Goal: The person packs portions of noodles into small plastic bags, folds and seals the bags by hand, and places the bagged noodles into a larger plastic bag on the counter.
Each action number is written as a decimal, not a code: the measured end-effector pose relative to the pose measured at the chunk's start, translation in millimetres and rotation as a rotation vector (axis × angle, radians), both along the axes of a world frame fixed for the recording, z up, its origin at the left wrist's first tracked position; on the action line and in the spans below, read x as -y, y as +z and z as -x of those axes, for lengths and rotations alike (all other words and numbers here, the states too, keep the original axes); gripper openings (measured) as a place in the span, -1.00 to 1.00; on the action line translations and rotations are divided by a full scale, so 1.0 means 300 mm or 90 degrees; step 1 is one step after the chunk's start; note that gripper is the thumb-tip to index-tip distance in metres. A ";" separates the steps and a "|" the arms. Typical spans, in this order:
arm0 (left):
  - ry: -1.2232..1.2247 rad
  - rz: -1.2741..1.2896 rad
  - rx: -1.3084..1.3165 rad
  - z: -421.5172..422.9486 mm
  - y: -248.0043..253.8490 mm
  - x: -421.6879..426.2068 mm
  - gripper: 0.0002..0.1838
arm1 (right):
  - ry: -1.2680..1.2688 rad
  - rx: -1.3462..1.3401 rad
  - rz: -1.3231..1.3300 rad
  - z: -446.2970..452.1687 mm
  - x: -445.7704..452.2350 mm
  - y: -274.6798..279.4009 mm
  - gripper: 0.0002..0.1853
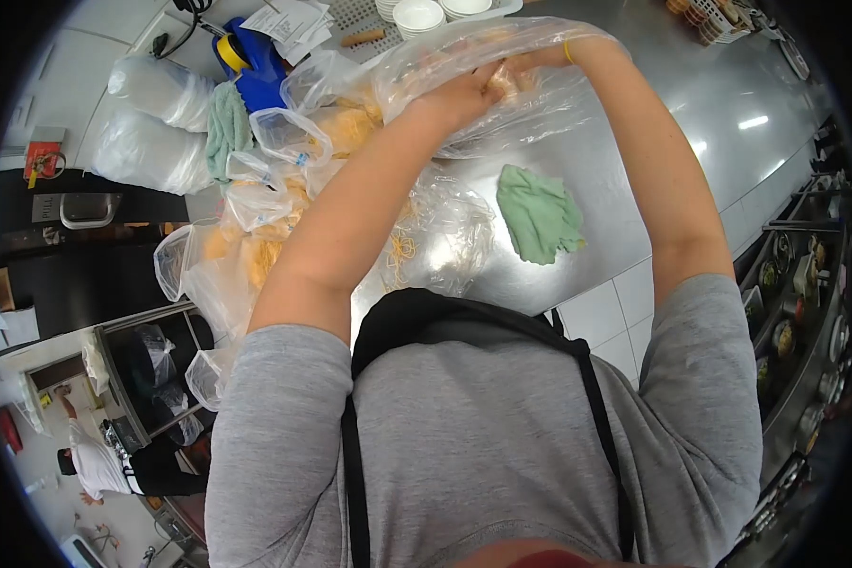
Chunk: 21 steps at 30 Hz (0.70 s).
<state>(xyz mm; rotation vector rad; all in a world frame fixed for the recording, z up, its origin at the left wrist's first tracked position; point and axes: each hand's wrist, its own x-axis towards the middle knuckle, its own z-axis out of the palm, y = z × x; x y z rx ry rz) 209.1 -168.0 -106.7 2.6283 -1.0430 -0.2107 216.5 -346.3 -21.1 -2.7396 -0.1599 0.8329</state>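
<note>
My left hand reaches into the folds of a large clear plastic bag, its fingers closed at the film. Inside the bag's mouth is my right hand, a yellow band on its wrist. Its fingers are bent round something tan that the crinkled plastic partly hides. The two hands almost meet. Left of them, several tied clear bags hold yellow noodle-like strands. Nearer my body lie loose yellow rubber bands and a crumpled clear bag.
A green cloth lies on the steel table. White bowls stand at the back, beside a blue tape dispenser. Stacked plastic packs sit at left. Another person stands far off at lower left.
</note>
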 end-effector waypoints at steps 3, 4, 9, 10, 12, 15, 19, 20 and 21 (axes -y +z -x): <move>0.038 -0.026 -0.077 0.020 0.049 0.005 -0.27 | 0.065 0.104 0.025 0.019 -0.046 -0.017 -0.39; 0.029 -0.036 -0.105 0.014 0.056 -0.011 -0.23 | 0.062 0.165 0.068 0.023 -0.061 -0.038 -0.44; 0.051 -0.166 -0.180 -0.004 0.087 -0.125 -0.11 | 0.126 0.264 0.073 -0.050 -0.054 -0.205 -0.49; 0.035 -0.127 -0.205 -0.011 0.089 -0.148 -0.09 | 0.132 0.325 0.082 -0.050 -0.058 -0.217 -0.54; 0.025 -0.089 -0.223 -0.006 0.119 -0.162 -0.08 | 0.144 0.348 0.086 -0.054 -0.065 -0.216 -0.50; 0.040 -0.170 -0.190 0.033 0.218 -0.158 -0.10 | 0.146 0.247 0.029 -0.069 -0.065 -0.182 -0.43; -0.016 -0.170 -0.119 0.158 0.468 -0.188 -0.14 | 0.115 0.034 -0.100 -0.110 -0.061 -0.001 -0.31; -0.001 -0.311 -0.124 0.176 0.506 -0.203 -0.19 | 0.102 0.042 -0.045 -0.090 -0.068 0.070 -0.31; -0.045 -0.311 0.042 0.176 0.477 -0.258 -0.46 | 0.089 0.048 0.010 -0.069 -0.075 0.143 -0.31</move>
